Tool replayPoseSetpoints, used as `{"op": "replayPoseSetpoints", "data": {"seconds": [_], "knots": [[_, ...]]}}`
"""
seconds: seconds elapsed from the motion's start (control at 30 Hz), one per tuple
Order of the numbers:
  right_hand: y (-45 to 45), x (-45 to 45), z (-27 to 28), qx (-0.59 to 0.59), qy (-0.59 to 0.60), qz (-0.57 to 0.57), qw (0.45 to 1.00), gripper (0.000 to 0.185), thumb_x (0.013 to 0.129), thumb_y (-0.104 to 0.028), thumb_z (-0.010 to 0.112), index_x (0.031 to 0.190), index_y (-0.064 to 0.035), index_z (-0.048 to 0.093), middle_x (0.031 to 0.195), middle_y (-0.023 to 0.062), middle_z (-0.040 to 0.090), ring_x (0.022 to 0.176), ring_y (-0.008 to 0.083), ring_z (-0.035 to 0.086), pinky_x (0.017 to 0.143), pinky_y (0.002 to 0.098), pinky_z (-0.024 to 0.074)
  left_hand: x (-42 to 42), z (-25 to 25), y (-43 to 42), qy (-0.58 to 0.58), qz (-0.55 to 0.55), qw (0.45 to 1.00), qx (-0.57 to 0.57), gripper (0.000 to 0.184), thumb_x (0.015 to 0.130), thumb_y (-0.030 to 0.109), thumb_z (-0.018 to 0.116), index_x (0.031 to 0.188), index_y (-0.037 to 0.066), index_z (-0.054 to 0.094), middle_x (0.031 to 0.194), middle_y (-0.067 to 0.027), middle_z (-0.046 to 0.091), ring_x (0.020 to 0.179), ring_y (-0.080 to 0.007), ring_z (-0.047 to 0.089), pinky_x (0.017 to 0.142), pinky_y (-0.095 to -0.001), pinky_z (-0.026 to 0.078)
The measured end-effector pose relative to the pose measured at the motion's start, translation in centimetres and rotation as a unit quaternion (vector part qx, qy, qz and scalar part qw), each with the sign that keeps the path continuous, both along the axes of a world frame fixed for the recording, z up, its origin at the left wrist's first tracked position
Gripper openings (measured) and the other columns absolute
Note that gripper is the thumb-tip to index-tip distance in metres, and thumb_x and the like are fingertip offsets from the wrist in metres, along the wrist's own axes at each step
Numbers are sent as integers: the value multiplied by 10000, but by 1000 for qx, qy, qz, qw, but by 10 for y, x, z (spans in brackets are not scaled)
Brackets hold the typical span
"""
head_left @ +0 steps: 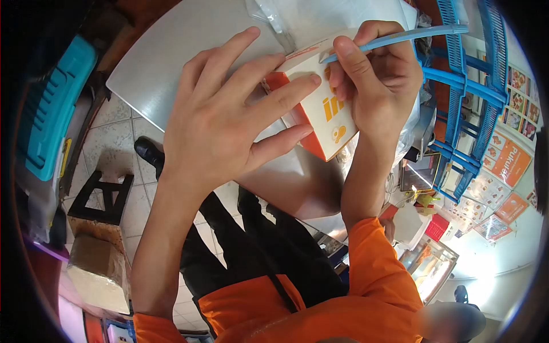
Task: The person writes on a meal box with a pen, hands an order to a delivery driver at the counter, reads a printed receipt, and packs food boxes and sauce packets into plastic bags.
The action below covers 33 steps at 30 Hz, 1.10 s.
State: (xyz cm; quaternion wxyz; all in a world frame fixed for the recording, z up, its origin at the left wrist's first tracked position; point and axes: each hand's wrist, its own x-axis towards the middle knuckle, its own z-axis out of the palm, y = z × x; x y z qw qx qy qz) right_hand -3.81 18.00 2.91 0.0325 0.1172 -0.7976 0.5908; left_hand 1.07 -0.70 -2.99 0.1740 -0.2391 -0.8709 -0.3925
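Observation:
A white and orange cardboard box (317, 108) with orange printing sits on the metal table, tilted in view. My left hand (214, 123) lies across its left side, fingers spread, with some fingertips resting on the printed face and the orange edge. In my right hand (380, 94) is a slim light-blue pen (403, 36), gripped between thumb and fingers. The pen's tip touches or nearly touches the white face near its upper part. My right fingers hide some of the printing.
The metal table (154, 71) has a clear plastic bag (269, 17) at its far edge. Blue plastic racks (454, 94) stand to the right. On the left are a teal plastic basket (63, 108) and a taped cardboard carton (97, 266). Another person's head (452, 321) shows at lower right.

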Motion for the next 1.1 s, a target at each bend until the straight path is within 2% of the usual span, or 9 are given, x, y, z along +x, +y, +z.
{"op": "replayPoseSetpoints", "data": {"seconds": [0.07,0.17,0.37,0.47,0.87,0.97,1.1], "knots": [[-5,2,3,-4,-8,-8,1000,152,886,32,662,957,-7,533,635,72,606,466,59,511,412,177,330,0,0,1,2,2,1000,1,474,719,423,742,1165,262,714,1170,-13,644,1231,-299,515,943,-423,409],[-3,1,4,-30,-26,-7,999,180,840,66,702,927,12,554,652,56,612,498,58,544,428,183,357,0,-1,1,5,3,1000,0,470,714,404,747,1160,260,716,1171,-14,644,1227,-302,519,940,-423,413],[-3,1,2,-47,-30,-5,998,180,837,74,702,926,10,559,663,60,621,502,57,547,437,180,375,0,-2,1,5,3,1000,2,478,703,377,759,1164,260,713,1178,-16,645,1226,-308,520,940,-427,419],[-4,1,0,-8,-6,3,1000,157,879,42,667,955,1,537,640,70,599,461,59,501,402,179,320,0,-2,1,3,2,1000,1,478,702,362,766,1166,260,711,1183,-22,646,1234,-314,518,947,-429,419],[-3,2,0,12,-5,-19,1000,157,884,24,667,969,-9,539,630,85,622,458,72,533,400,176,359,1,-2,1,0,3,1000,1,477,700,304,782,1170,266,709,1195,-29,650,1239,-322,523,958,-437,421],[5,-1,-3,-69,-20,3,997,158,887,19,662,977,-11,535,626,89,618,460,82,540,402,181,370,2,-2,2,-3,3,1000,1,477,702,296,781,1173,271,707,1198,-27,651,1243,-321,522,962,-437,422],[3,0,-2,-36,-14,-3,999,153,892,22,651,979,-11,530,633,94,616,466,91,545,404,185,375,2,-2,2,-2,5,1000,-4,478,702,283,778,1175,273,705,1199,-25,651,1246,-318,521,962,-438,423]]}}
